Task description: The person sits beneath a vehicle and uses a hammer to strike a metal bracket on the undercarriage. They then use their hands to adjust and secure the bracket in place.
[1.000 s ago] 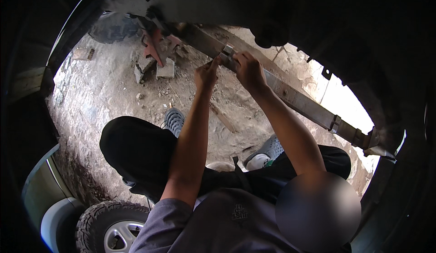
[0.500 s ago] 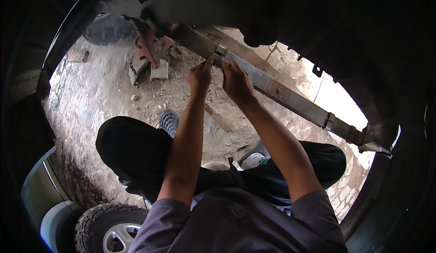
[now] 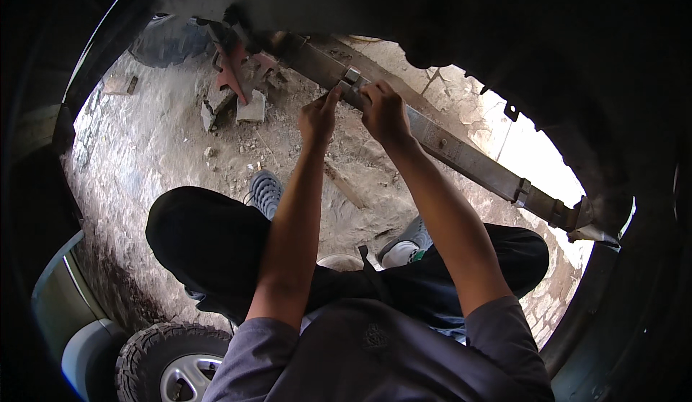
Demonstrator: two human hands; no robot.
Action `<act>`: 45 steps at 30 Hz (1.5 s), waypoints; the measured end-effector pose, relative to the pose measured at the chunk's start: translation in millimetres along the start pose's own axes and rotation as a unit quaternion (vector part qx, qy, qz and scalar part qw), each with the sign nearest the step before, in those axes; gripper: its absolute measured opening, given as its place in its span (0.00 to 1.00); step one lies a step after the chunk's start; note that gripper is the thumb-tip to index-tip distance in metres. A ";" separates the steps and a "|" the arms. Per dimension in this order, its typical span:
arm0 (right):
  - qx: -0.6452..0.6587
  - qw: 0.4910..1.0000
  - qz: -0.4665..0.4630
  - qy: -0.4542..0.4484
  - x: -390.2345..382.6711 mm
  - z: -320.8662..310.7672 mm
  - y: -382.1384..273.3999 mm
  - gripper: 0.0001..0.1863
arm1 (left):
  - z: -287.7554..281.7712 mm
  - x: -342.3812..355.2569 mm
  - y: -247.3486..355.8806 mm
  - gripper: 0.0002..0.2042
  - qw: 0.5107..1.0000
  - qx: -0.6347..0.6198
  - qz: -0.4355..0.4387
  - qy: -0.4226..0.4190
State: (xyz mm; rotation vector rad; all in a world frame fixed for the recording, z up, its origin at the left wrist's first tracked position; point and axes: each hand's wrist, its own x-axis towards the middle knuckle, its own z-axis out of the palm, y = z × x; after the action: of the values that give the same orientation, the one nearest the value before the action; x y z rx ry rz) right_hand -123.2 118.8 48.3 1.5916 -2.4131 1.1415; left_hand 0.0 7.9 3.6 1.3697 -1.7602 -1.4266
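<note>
A long, flat metal leaf spring (image 3: pixel 472 165) slants from upper left down to the right. Around it sits a small, bright metal clip (image 3: pixel 351 76). My left hand (image 3: pixel 317 119) is closed, its thumb and fingertips pressed at the clip's lower side. Just right of the clip, my right hand (image 3: pixel 387 116) is closed too, its bent fingers at the leaf spring's upper face. Whether anything small lies inside either hand is hidden.
Dark vehicle bodywork arches around the view. A red stand (image 3: pixel 231 74) rests by stone blocks (image 3: pixel 251 106) at upper left. A brick (image 3: pixel 120 85) lies farther left on the rough ground. A tyre (image 3: pixel 144 355) lies at lower left, near my bent legs.
My right hand has shifted a little right along the leaf spring, and its fingers have lifted higher over it. My left hand stays at the clip. The view has shifted slightly.
</note>
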 end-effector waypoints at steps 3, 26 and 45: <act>0.006 1.000 0.011 0.006 -9.5 8.5 -3.8 0.06 | 0.7 6.6 -3.5 0.29 0.999 0.033 -0.024 -0.020; -0.004 1.000 0.012 0.027 -11.1 12.6 1.6 0.05 | 0.1 1.1 1.2 0.25 0.999 -0.019 -0.040 0.006; -0.012 1.000 0.020 -0.004 18.3 2.8 7.2 0.10 | 5.2 5.7 -7.2 0.26 0.999 -0.032 -0.023 0.006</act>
State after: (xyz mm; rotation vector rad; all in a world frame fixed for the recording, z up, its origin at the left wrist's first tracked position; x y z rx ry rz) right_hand -136.8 104.3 49.7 1.5507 -2.4638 1.1106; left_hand -3.7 5.4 -5.9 1.3906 -1.6717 -1.4814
